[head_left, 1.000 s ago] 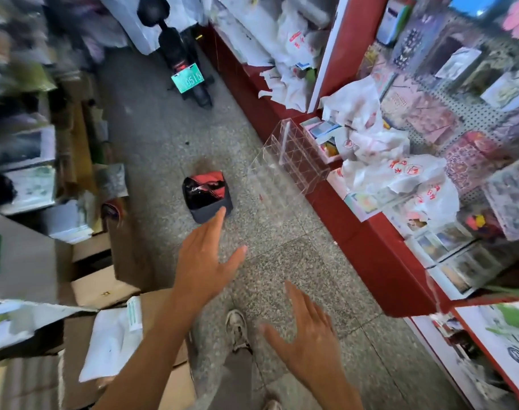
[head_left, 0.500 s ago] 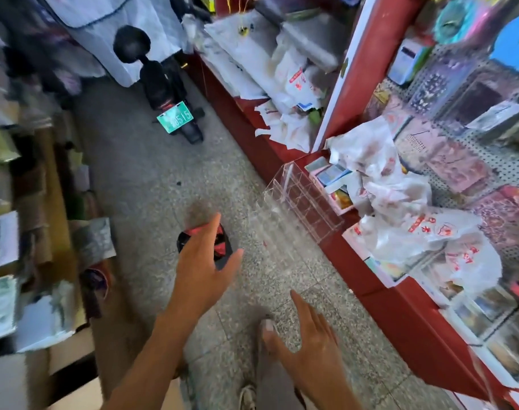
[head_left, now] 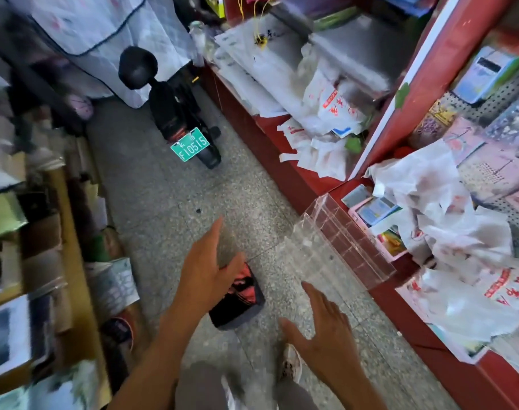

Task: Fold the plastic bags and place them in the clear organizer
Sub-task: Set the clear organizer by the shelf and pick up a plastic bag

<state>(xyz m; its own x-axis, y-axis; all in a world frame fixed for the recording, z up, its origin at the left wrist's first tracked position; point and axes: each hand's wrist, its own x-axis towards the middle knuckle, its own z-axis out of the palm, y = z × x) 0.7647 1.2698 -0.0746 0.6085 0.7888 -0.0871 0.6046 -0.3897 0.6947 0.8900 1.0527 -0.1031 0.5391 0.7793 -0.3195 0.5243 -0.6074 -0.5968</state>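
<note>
Both the left hand (head_left: 206,261) and right hand (head_left: 323,335) hang spread and empty over the floor, crumpled white plastic bags (head_left: 447,232) heaped on the red counter beside the clear acrylic compartmented organizer (head_left: 341,244), which overhangs the edge and could get knocked off.

The clear organizer (head_left: 341,250) at 3 o'clock looks like hard, glossy transparent plastic with smooth walls. Beyond it, toward 2 o'clock, the plastic bags (head_left: 447,232) are thin, crinkled white film with red print, faintly shiny. The table (head_left: 282,167) carrying them has a smooth red painted face. The floor (head_left: 163,196) is speckled grey stone, matt and grainy. At 12 o'clock the scooter (head_left: 175,113) shows matt black plastic and a glossy green plate.
</note>
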